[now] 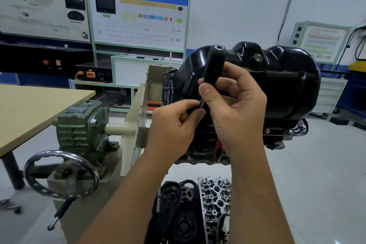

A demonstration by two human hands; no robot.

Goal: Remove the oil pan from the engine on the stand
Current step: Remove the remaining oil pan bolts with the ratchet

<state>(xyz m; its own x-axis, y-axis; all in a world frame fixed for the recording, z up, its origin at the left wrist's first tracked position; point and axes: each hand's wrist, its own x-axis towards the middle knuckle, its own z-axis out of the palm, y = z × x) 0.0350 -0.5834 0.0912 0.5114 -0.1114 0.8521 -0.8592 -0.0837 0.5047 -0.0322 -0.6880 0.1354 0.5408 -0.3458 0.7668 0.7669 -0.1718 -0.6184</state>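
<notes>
Up close, both hands meet in front of the engine, working one tool between them. Right hand curls round the black handle of a tool, thumb laid along its lower end; handle stands nearly upright, its top end showing a small socket-like hole. Left hand sits just below and left, fingers curled, pinching the thin metal shaft where it leaves the handle. What the shaft's tip meets is hidden behind the fingers.

Oil pan, glossy black, sits on top of the upturned engine, directly behind the hands. Drain plug shows on its upper face. Along the pan's lower right flange, bolts are seated in the rim. Engine block below the pan is dark, mostly covered by the wrists.

Engine hangs from a cream-painted stand arm at left, joined to a green gearbox. Metal handwheel with a crank handle sits in front of the gearbox, lower left.

Floor beneath the engine: a cylinder head, silver, lying flat, and just left of it black covers.

Wooden desk at far left, touching nothing on the stand. Behind, against the wall, a white training board with a wiring diagram in a pale green frame; a smaller board far right above a drawer cabinet
</notes>
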